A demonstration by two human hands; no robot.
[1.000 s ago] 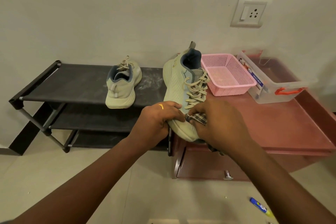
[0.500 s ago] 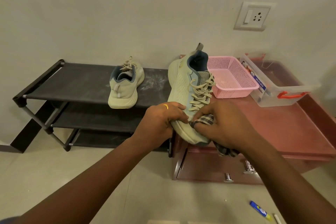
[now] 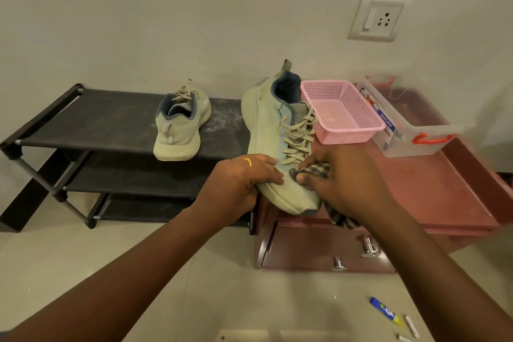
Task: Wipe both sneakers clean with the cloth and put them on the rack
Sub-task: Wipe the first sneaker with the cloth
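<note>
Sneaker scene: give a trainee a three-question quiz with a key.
1. True or false: one sneaker stands on the rack.
2. Which hand presses the cloth to the held sneaker? A) left B) right
3. Fill in: the basket beside the clear box is ____.

Key: 1 true. 2 B: the right hand wipes near the toe while the left hand steadies the shoe. 3 pink.
</note>
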